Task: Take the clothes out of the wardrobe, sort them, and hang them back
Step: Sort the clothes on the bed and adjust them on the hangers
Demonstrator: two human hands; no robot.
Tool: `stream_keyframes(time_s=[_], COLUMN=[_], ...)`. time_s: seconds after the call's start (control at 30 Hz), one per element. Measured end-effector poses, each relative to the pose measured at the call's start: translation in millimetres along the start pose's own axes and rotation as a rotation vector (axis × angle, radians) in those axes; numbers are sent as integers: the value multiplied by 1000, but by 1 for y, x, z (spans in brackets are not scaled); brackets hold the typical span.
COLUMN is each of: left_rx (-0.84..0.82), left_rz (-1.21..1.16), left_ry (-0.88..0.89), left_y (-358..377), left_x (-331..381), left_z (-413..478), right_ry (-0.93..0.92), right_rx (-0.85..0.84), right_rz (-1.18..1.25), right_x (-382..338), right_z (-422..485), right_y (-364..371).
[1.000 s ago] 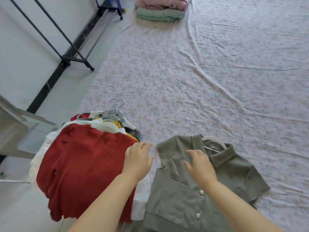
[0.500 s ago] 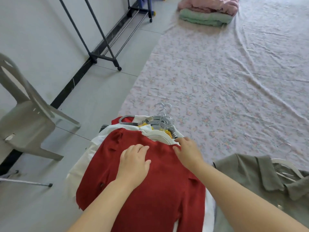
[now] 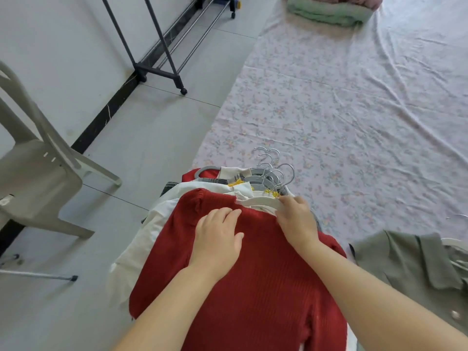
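**Fig. – Top garment of stack, taken at its hanger for sorting.**

Red ribbed-knit sweater (image 3: 253,274) on top of stacked pile of hung clothes (image 3: 157,224), at edge of pale floral sheet (image 3: 354,122) on floor; neckline w/ white plastic hanger (image 3: 260,202) pointing away. L hand (image 3: 217,239) flat on upper chest of knit, fingers straight & close together, pressing, gripping nothing. R hand (image 3: 296,219) at neckline, fingers (image 3: 287,202) curled onto near arm of hanger, apparently pinching it; thumb hidden. Knit judged soft, light, stretchy, no stiffness: likely to sag or slip off if lifted by fabric alone. Best hold: hanger at neck or hook, other hand under body. Grey metal hooks (image 3: 276,165) of lower hangers bunched just beyond R fingertips, so snag risk. Olive-green collared shirt (image 3: 405,262) apart to right, on sheet.
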State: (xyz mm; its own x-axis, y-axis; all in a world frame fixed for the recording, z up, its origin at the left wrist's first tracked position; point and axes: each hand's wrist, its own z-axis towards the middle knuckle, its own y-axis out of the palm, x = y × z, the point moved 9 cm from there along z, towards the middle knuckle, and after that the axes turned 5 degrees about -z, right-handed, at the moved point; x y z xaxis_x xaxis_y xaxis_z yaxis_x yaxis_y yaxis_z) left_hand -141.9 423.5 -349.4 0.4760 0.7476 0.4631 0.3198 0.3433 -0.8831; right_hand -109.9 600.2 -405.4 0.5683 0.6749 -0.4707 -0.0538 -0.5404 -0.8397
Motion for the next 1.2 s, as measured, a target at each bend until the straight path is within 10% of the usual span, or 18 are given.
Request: stream_keyframes(time_s=[0.43, 0.8, 1.2], left_rx=[136, 172, -77], left_rz=[70, -103, -260], left_ry=[425, 789, 773], left_y=[-62, -38, 90], left_x=[141, 372, 622], left_z=[-45, -162, -346], right_ry=[-32, 190, 282], right_rx=[330, 749, 856], right_rz=[144, 202, 25], right_x=[14, 189, 410], right_z=[-182, -381, -614], right_y=[-164, -295, -418])
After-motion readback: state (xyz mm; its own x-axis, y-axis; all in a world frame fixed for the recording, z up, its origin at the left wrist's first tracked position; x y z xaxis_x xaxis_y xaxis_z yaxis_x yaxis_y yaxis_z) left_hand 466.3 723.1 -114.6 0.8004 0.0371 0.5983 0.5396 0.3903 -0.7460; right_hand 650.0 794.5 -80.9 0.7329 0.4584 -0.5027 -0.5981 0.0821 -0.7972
